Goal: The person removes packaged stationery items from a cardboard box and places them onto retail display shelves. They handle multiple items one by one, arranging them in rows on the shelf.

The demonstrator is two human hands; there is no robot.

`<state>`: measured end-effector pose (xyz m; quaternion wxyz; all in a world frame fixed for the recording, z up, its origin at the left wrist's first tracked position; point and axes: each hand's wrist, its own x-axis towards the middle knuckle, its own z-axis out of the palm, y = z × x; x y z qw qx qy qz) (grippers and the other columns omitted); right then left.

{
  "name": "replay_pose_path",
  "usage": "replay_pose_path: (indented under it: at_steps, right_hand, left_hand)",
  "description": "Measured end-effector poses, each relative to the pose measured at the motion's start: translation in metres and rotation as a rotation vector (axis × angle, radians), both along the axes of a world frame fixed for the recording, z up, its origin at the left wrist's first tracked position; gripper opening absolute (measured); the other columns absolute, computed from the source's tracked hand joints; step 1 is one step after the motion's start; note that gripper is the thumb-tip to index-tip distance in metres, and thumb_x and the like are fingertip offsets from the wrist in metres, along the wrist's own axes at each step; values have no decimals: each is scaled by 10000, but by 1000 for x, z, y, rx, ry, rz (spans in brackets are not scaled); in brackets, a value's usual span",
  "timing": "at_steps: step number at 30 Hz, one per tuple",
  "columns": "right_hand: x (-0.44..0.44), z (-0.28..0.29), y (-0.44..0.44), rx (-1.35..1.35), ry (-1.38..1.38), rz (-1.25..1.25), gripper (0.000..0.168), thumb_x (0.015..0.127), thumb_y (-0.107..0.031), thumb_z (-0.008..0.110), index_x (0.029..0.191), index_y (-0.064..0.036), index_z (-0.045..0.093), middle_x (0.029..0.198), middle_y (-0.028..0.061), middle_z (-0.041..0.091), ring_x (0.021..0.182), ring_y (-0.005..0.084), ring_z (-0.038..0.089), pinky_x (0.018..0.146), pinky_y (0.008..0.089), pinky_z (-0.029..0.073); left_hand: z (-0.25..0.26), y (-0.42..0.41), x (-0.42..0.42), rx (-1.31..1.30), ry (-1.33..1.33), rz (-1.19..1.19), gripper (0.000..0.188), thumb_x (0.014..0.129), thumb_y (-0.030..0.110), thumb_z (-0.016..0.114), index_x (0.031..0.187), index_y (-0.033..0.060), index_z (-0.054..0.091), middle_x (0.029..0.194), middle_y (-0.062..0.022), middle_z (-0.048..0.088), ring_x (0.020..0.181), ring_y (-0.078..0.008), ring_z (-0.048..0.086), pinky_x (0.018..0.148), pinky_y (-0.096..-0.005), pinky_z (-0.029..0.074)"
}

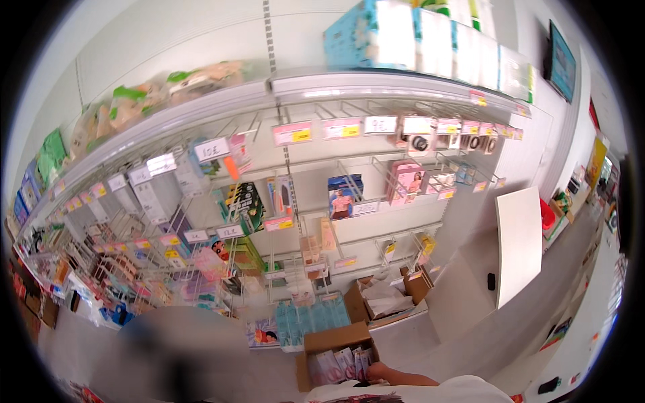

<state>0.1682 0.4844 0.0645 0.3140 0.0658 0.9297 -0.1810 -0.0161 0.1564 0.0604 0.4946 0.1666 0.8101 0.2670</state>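
Observation:
My right hand (377,372) reaches in from the lower right, at the right end of an open cardboard box (336,338). Its fingers are curled beside the packages; whether they grip one or the box wall cannot be made out. Inside the box stand several clear-fronted packages (344,363) with pinkish contents. My left hand is out of view. Behind this box, blue-tinted bottles or packs (312,322) stand in rows under the hanging racks. A second open carton (357,301) holds crumpled white wrapping (387,298).
Wire display hooks with price tags (292,133) fill the wall ahead, several carrying boxed goods. Tissue packs (393,35) lie on the top shelf (352,80). A white panel (519,247) stands at right. A blurred dark shape (176,352) covers the lower left.

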Motion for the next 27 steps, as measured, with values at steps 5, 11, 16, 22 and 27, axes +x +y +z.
replay_pose_path:
  at_steps: [5, 11, 16, 22, 27]
  right_hand:
    - [25, -10, 21, -148, 16, -89, 227, 724, -375, 590, 796, -177, 676, 751, 89, 652, 720, 288, 634, 631, 411, 506]
    - [59, -24, 56, -440, -72, -1092, 285, 713, -325, 583, 748, -52, 657, 688, 116, 652, 565, 247, 626, 537, 345, 511]
    - [155, -5, 125, 47, 232, -846, 341, 758, -308, 519, 773, 12, 637, 908, 227, 626, 870, 371, 598, 758, 431, 491]
    - [222, 18, 273, 212, 147, -1182, 355, 762, -269, 528, 901, 52, 585, 1019, 272, 563, 997, 394, 530, 876, 450, 425]
    - [257, 22, 420, 1143, -45, -368, 228, 810, -208, 496, 835, -121, 706, 1009, 142, 576, 969, 287, 493, 733, 413, 373]
  left_hand:
    - [2, 23, 8, 69, 50, -79, 247, 817, 281, 489, 843, 45, 559, 708, -68, 557, 604, -195, 538, 512, -339, 451]
    - [-6, 26, 46, 61, 46, -214, 213, 817, 257, 467, 815, 54, 530, 701, -61, 543, 588, -192, 528, 495, -330, 444]
    - [-16, 25, 51, 21, -102, -64, 187, 816, 238, 449, 792, 61, 505, 694, -55, 531, 575, -189, 520, 480, -323, 439]
    - [-53, -13, 48, 113, -525, 757, 144, 804, 208, 479, 762, 77, 522, 692, -62, 548, 621, -175, 547, 474, -338, 451]
    - [50, 85, 184, 252, -263, 1180, 150, 839, 199, 503, 895, 67, 548, 809, -64, 602, 691, -157, 588, 568, -315, 490]
